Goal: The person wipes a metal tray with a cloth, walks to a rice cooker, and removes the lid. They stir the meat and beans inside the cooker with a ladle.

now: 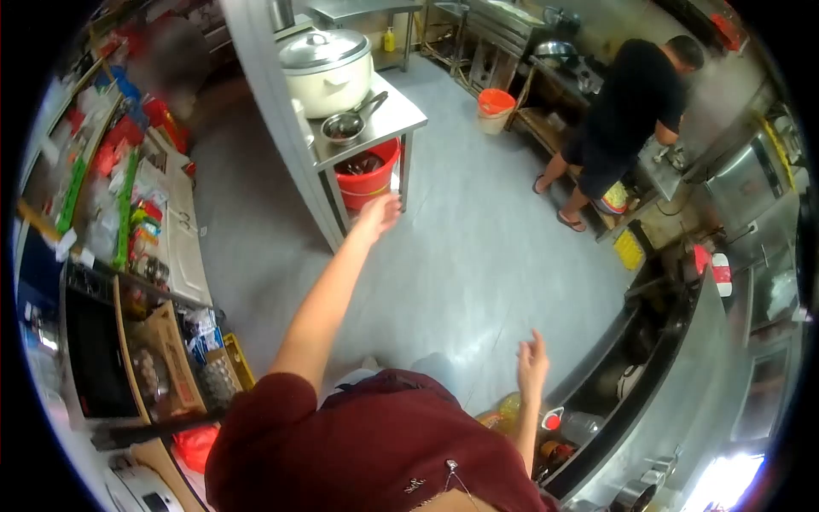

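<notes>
**Both hands empty, left one out by the bucket**

Red bucket (367, 175) sits under the steel surface (405, 115), I'd say tucked there to keep it off the walkway. My left hand (380, 213) hangs just in front of it, fingers spread, holding nothing. My right hand (533, 363) is also loose and empty, beside the long surface (682, 358). A lidded pot (328, 72) and a bowl (345, 126) sit on top. A person in black (636, 107) works well apart.

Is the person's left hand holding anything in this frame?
No, the left hand is stretched out open and empty, in front of the red bucket under the steel table.
</notes>
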### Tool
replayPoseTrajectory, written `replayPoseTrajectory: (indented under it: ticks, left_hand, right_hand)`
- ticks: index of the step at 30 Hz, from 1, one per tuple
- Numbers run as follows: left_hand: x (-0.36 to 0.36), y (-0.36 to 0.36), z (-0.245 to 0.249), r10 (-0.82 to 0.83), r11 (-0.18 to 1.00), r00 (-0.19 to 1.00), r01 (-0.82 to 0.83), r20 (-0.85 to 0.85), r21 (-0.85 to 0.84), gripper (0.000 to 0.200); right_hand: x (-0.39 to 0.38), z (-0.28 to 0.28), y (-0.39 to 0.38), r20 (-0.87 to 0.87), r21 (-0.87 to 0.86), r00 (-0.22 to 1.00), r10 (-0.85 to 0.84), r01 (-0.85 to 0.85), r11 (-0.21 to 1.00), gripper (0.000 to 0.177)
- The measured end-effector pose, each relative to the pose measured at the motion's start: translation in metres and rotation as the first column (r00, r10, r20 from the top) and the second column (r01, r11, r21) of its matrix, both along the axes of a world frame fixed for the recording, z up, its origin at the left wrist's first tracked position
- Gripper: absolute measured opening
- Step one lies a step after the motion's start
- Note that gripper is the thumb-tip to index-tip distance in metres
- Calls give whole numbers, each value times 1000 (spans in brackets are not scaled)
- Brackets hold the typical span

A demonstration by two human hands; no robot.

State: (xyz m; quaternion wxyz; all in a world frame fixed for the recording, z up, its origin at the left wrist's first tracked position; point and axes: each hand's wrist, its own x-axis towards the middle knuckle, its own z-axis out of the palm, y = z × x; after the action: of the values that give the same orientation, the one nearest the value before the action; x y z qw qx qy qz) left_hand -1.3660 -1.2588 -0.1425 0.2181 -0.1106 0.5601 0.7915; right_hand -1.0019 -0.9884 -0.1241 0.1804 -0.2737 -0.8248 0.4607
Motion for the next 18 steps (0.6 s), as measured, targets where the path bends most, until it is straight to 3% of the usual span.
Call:
replayPoseTrajectory:
  ticks: [4,7,9,11,13,16,18]
  left_hand:
    - [-163,84,-3,-28,996,1000,28,4,86,19]
    - [-299,109,-60,20,958,996,-43,84,285,20]
    - [-347,109,-36,326,819,872,-453,365,351,33]
    - [-403,95,-50,456,806,840,-530,295,263,47]
    - [-446,82,-65,520,740,778,-617,352,270,45]
    - [-484,76,-83,603,662,676,-720,424,205,40]
    - [-506,72,-101,703,519,524,-840,481,157,36]
  right_hand:
    - [-23,-40,79,65,73,967,-246,242,968,34]
    - [-77,-42,140,65,38,952,-298,296,954,36]
    - [-122,-44,196,35,127,956,-291,285,950,36]
    - [-198,-15,233,7,132,955,-297,293,947,35]
    - [-280,3,266,5,104,977,-212,211,972,34]
    - [-422,32,286,108,145,993,41,-57,988,33]
    - [-513,39,287,178,212,961,212,-248,945,32]
